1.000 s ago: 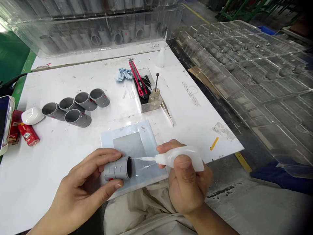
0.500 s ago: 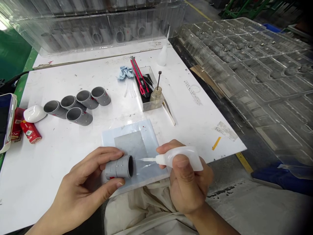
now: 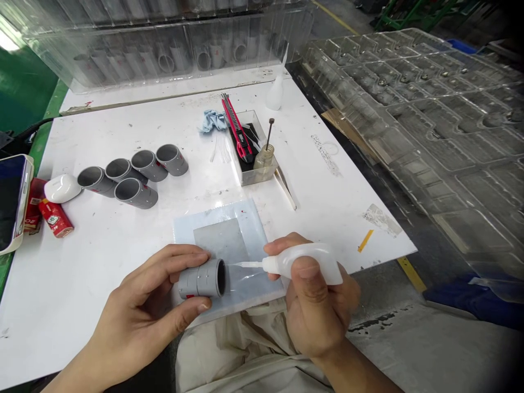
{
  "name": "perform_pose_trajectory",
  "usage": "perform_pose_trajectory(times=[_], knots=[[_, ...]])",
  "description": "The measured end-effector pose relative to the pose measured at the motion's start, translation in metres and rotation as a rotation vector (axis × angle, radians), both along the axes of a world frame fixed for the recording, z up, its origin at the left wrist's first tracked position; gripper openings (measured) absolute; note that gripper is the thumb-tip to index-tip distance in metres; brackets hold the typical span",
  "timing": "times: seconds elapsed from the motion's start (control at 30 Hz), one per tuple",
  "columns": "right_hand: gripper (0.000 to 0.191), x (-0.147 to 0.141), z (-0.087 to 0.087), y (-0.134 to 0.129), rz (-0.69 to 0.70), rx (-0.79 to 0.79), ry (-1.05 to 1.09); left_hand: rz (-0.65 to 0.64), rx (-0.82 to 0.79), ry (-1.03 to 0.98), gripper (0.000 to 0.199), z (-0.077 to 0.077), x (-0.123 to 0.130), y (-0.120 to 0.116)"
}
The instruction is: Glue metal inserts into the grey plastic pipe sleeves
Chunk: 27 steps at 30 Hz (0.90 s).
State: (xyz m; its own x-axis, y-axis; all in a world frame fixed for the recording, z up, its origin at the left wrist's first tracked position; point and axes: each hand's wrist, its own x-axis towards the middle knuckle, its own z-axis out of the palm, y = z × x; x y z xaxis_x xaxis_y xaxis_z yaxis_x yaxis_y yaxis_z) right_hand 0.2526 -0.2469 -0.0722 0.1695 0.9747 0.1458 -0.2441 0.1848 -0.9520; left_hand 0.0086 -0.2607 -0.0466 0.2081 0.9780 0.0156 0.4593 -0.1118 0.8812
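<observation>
Grey PVC coupling (image 3: pixel 201 279) lies sideways, open end rightward.

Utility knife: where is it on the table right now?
In the head view, the red utility knife rests across a clear box, beside a small glass bottle, with a blue cloth to its left.

**Your white table, well loaded**

On your white table (image 3: pixel 82 262), five gray pipe pieces (image 3: pixel 144 165) sit at nine o'clock, with a phone (image 3: pixel 12 202) at the far edge beyond them. A clear box (image 3: pixel 262 177) stands at twelve, tweezers (image 3: pixel 285 188) lie just beside it at one, and a pale blue mat (image 3: pixel 249 224) lies at six.
</observation>
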Motion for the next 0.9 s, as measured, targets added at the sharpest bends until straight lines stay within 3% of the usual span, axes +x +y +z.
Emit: perform_pose_trajectory(times=[0.47, 0.7, 0.9], knots=[[0.027, 0.004, 0.011, 0.005, 0.06, -0.051, 0.002, -0.011, 0.008, -0.002, 0.045, 0.0, 0.0, 0.001], [0.029, 0.001, 0.022, 0.01, -0.075, -0.058, 0.106, 0.038, -0.009, -0.12, 0.048, -0.003, 0.002, -0.003], [0.034, 0.002, 0.016, 0.008, -0.048, -0.07, 0.055, 0.103, -0.023, -0.205, 0.03, 0.001, 0.011, -0.004]])
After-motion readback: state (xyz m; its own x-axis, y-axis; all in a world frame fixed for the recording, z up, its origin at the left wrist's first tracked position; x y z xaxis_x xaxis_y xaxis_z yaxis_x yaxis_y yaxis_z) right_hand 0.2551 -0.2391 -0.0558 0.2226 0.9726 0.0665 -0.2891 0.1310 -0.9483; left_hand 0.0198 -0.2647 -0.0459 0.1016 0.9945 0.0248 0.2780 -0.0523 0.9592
